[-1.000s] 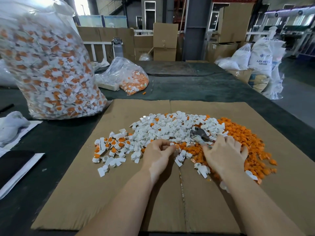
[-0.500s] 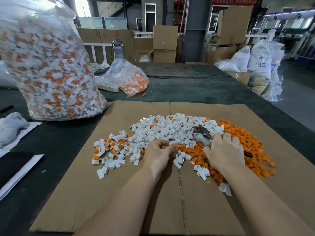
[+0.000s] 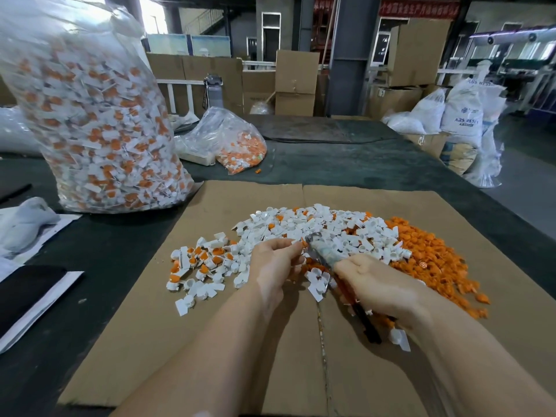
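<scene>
A heap of small white plastic parts (image 3: 301, 230) lies on a flat cardboard sheet (image 3: 210, 326), with a heap of orange caps (image 3: 430, 254) to its right. My left hand (image 3: 273, 263) pinches a small part at its fingertips. My right hand (image 3: 379, 284) grips pliers (image 3: 323, 251) with black handles; their metal jaws point up-left and meet the part at my left fingertips. A few white parts with orange caps fitted (image 3: 198, 257) lie at the left of the heap.
A big clear bag of white and orange parts (image 3: 90, 115) stands at the back left on the dark table (image 3: 331, 167). A smaller bag (image 3: 234, 145) lies behind the cardboard. Papers and a black pad (image 3: 27, 290) lie left. Cardboard boxes (image 3: 296, 82) and white sacks (image 3: 460, 118) stand behind.
My right hand has turned and swung the pliers left, bringing the jaws to my left fingertips. My left hand has lifted slightly with its part.
</scene>
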Demonstrator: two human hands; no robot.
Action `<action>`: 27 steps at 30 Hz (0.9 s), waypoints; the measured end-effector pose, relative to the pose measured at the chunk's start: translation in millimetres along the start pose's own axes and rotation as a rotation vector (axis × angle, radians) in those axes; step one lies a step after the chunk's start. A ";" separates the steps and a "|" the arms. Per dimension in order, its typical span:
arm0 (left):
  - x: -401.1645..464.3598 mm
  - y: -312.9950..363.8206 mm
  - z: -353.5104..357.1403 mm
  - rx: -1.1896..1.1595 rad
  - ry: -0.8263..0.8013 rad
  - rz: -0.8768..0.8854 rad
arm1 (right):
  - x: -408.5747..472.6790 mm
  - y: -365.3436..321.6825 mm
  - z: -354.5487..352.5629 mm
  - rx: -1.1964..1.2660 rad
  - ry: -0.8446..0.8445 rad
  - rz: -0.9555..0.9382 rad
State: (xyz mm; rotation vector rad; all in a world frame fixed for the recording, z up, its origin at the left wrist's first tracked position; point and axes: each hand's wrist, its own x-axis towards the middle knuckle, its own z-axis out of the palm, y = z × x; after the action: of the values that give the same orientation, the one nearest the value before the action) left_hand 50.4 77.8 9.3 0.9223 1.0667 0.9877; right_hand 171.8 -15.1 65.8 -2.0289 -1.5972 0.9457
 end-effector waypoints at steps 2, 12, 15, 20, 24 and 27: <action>-0.3 0.1 0.1 -0.020 0.006 -0.010 | -0.6 -0.6 0.1 0.094 -0.039 0.027; -1.5 -3.1 1.3 -0.066 0.075 -0.006 | -2.6 -2.8 4.1 -0.007 -0.073 0.050; -0.3 -4.2 2.8 -0.078 0.080 -0.003 | -1.1 -3.4 6.9 -0.079 -0.026 0.014; -1.2 -5.9 4.4 -0.074 0.069 -0.010 | 2.9 -0.9 12.9 -0.153 0.015 -0.010; -3.5 -8.9 5.6 -0.094 0.068 -0.046 | 5.2 4.1 18.4 -0.165 0.049 -0.015; -4.3 -9.2 4.6 -0.131 0.077 -0.052 | 6.2 8.7 22.7 -0.118 0.099 -0.039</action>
State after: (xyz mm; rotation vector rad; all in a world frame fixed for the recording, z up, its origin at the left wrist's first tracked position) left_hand 55.8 70.5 2.9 0.7517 1.0719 1.0439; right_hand 162.5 -13.9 42.5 -2.0794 -1.6687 0.7415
